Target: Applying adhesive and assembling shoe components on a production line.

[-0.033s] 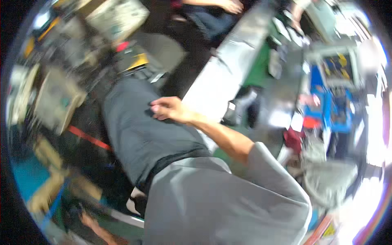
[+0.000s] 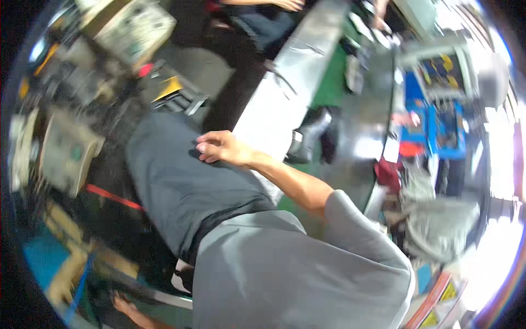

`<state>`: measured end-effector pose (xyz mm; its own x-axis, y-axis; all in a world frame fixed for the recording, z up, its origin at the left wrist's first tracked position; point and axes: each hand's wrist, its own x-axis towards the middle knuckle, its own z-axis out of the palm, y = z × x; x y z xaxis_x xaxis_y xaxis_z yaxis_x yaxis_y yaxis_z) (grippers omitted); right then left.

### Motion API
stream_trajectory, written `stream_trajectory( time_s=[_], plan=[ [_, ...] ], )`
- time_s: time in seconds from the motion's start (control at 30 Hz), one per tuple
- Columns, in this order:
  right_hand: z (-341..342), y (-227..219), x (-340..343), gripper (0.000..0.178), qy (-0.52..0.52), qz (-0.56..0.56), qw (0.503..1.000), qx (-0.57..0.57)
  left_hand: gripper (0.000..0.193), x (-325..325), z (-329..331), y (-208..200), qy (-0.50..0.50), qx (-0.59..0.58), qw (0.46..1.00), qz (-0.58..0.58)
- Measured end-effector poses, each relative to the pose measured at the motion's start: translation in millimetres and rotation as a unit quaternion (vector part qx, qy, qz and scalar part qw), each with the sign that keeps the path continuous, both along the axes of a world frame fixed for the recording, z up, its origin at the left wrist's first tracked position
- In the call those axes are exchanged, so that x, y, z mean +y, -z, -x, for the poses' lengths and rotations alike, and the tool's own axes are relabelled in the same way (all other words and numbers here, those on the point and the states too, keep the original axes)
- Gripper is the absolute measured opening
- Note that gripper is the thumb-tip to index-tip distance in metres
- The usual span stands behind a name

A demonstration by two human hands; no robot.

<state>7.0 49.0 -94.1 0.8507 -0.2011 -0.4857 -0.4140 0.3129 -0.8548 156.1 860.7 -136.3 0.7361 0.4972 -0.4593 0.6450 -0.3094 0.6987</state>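
My right hand (image 2: 226, 149) rests on my thigh in dark grey trousers (image 2: 175, 164). Its fingers are loosely bent and a little apart, and I see nothing held in them. At the lower left, my left hand (image 2: 125, 303) reaches out beside my body, small and blurred. A dark area lies around its fingers, so whether it grips something cannot be made out. Beyond my knees stands a dark device with a yellow patch (image 2: 171, 86) and a row of dark parts along its front.
A long pale metal ledge (image 2: 268, 112) runs along my right, with black boots or shoes (image 2: 312, 140) beyond it. Beige machine boxes (image 2: 68, 151) stand at the left. Another person's hand (image 2: 289, 5) shows at the top. A blue frame (image 2: 446, 131) and grey bag (image 2: 441, 227) are at right.
The whole view has shifted slightly, with the surroundings sliding left and a bit upward in places. My right hand stays on my thigh in the same loose shape.
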Motion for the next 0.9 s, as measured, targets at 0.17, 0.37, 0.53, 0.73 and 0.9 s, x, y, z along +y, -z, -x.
stream_trajectory(
  time_s=[0.17,0.37,0.53,0.73,0.9],
  plan=[
    [172.3,22.6,-80.2,0.045,0.178,0.331,0.905,0.2,0.043,-83.8,8.9,43.1,0.238,0.11,0.798,0.542],
    [327.4,67.1,-102.1,0.081,0.477,0.277,0.765,0.333,0.052,-291.7,-15.4,50.1,0.206,-0.004,0.955,0.212],
    [316.4,119.9,-169.9,0.111,0.551,0.235,0.744,0.296,0.05,-415.4,-41.5,-5.7,0.306,-0.011,0.921,0.242],
    [275.8,90.5,-224.0,0.091,0.536,0.231,0.731,0.353,0.045,-524.2,-43.7,-51.5,0.423,-0.058,0.885,0.186],
    [263.3,28.5,-180.2,0.066,0.479,0.193,0.848,0.119,0.048,-603.9,-6.5,-62.0,0.496,-0.062,0.814,0.295]
  ],
)
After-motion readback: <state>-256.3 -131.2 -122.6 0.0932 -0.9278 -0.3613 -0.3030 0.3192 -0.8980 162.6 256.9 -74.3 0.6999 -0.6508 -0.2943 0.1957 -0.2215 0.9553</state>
